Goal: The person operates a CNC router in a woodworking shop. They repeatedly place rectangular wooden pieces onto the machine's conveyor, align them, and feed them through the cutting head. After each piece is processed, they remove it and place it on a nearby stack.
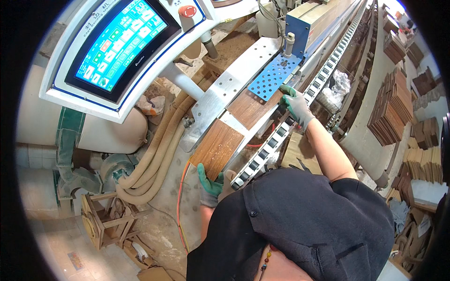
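Observation:
Two brown wood-grain boards lie end to end on the metal bed of the machine. The near board [217, 146] has light specks on its face. My left hand [209, 187], in a green and grey glove, grips its near end with the fingers apart around the corner. The far board [255, 108] sits partly beneath a blue perforated plate [274, 77], which hides its far end. My right hand [297, 108], gloved alike, holds the right edge of that board beside the plate; some of its fingertips are hidden.
A control panel with a lit touchscreen [123, 47] and a red button [187, 11] overhangs the upper left. A roller track [265, 153] runs along the bed's right. Stacked boards [391, 110] stand farther right. Ribbed hoses [157, 164] and a wooden frame [110, 218] are at left.

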Demonstrator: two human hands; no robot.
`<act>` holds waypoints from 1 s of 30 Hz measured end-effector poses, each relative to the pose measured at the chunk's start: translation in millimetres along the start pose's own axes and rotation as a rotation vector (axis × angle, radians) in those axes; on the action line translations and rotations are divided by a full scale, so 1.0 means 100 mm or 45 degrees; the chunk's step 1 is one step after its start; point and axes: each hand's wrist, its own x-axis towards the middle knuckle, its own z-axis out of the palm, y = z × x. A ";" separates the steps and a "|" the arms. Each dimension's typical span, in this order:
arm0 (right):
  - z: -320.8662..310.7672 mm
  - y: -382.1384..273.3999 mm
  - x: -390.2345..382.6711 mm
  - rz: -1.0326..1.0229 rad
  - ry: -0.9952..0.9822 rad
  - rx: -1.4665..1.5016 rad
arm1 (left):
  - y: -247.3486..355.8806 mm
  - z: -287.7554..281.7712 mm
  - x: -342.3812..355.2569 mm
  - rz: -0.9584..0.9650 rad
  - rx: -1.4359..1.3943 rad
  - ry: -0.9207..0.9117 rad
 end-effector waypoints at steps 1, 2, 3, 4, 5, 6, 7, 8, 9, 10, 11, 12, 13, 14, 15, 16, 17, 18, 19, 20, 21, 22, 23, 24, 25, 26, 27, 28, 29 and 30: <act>-0.01 0.04 0.03 -0.071 -0.006 -0.046 | -0.01 -0.02 0.02 0.018 0.020 -0.013; 0.01 0.09 0.03 -0.121 0.016 -0.094 | -0.03 -0.05 0.04 0.056 0.049 -0.067; 0.03 0.13 -0.01 -0.186 0.028 -0.144 | -0.05 -0.09 0.06 0.076 0.097 -0.062; 0.06 0.16 -0.08 -0.200 0.049 -0.283 | -0.07 -0.13 0.08 0.117 0.155 -0.099; 0.14 0.20 -0.15 -0.415 0.145 -0.410 | -0.11 -0.16 0.10 0.328 0.386 -0.151; 0.19 0.21 -0.27 -0.750 0.225 -0.722 | -0.13 -0.18 0.12 0.551 0.607 -0.167; 0.27 0.23 -0.41 -0.929 0.351 -1.060 | -0.15 -0.17 0.12 0.946 1.002 -0.191; 0.31 0.21 -0.55 -0.862 0.114 -1.138 | -0.15 -0.16 0.12 1.000 1.039 -0.204; 0.36 0.18 -0.67 -0.733 -0.118 -1.209 | -0.14 -0.12 0.11 0.913 0.915 -0.157; 0.46 0.16 -0.78 -0.844 -0.171 -1.417 | -0.10 -0.09 0.08 0.482 0.439 -0.103; 0.56 0.15 -0.86 -1.019 -0.205 -1.606 | -0.07 -0.05 0.04 0.183 0.136 -0.052; 0.66 0.14 -0.89 -0.947 -0.241 -1.707 | -0.04 -0.02 0.01 0.030 -0.003 0.018; 0.73 0.12 -0.91 -0.942 -0.263 -1.788 | -0.02 0.02 -0.04 0.015 0.028 0.080; 0.77 0.09 -0.92 -0.960 -0.277 -1.824 | -0.01 0.04 -0.05 0.039 0.050 0.067; 0.80 0.08 -0.90 -0.929 -0.291 -1.867 | 0.01 0.06 -0.05 0.030 0.094 0.078; 0.81 0.06 -0.89 -0.908 -0.322 -1.898 | 0.01 0.05 -0.04 0.058 0.129 0.016; 0.81 0.05 -0.86 -0.885 -0.354 -1.929 | 0.01 0.02 -0.03 0.082 0.193 -0.034; 0.81 0.05 -0.87 -0.901 -0.334 -1.962 | -0.01 -0.01 -0.02 0.086 0.144 -0.035; 0.80 0.05 -0.87 -0.941 -0.315 -1.918 | -0.03 -0.06 0.00 0.087 0.123 -0.026; 0.80 0.06 -0.87 -0.937 -0.318 -1.903 | -0.06 -0.11 0.02 0.087 0.102 -0.016; 0.80 0.06 -0.87 -0.929 -0.326 -1.887 | -0.09 -0.16 0.04 0.147 0.163 -0.054; 0.79 0.06 -0.87 -0.938 -0.311 -1.888 | -0.11 -0.19 0.07 0.208 0.224 -0.091; 0.79 0.07 -0.88 -0.940 -0.302 -1.887 | -0.13 -0.22 0.08 0.242 0.289 -0.070; 0.79 0.08 -0.88 -0.944 -0.293 -1.884 | -0.14 -0.23 0.09 0.387 0.520 -0.100; 0.79 0.09 -0.88 -0.948 -0.286 -1.881 | -0.16 -0.23 0.08 0.505 0.754 -0.070; 0.79 0.09 -0.88 -0.997 -0.263 -1.886 | -0.16 -0.23 0.07 0.555 0.867 -0.050; 0.79 0.10 -0.87 -1.045 -0.239 -1.890 | -0.17 -0.21 0.06 0.605 0.980 -0.025; 0.79 0.11 -0.87 -1.093 -0.215 -1.895 | -0.16 -0.19 0.03 0.587 0.972 -0.012; 0.78 0.12 -0.86 -1.109 -0.205 -1.877 | -0.15 -0.17 0.02 0.576 0.927 -0.010; 0.78 0.13 -0.86 -1.125 -0.196 -1.859 | -0.15 -0.16 0.01 0.565 0.883 -0.007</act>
